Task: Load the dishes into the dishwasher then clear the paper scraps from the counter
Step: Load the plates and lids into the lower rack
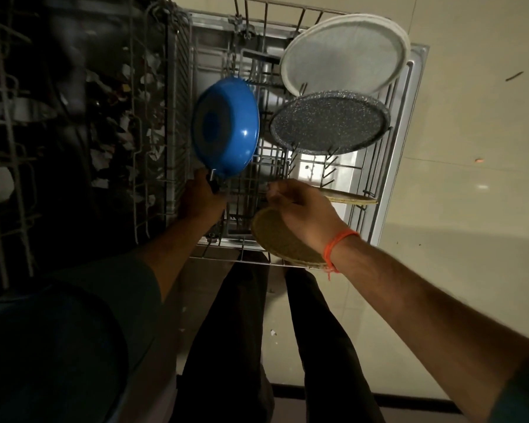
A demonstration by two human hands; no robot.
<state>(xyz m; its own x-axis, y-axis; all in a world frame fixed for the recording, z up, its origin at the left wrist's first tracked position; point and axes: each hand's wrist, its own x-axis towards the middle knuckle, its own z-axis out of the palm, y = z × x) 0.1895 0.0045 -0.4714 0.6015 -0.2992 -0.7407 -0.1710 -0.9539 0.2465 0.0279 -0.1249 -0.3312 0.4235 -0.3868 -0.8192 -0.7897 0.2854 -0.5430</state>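
My left hand grips the black handle of a blue pan, which is tilted on edge with its underside toward me over the left part of the pulled-out lower rack. A white plate and a dark speckled plate stand in the rack's right tines. My right hand hovers over the rack's near right, fingers loosely curled around nothing I can make out. Below it lie a tan plate at the rack's near edge and another tan plate seen edge-on.
The open dishwasher door lies under the rack. On the left, a dark upper rack holds items and pale paper scraps. Pale floor tiles stretch to the right. My legs stand at the rack's near edge.
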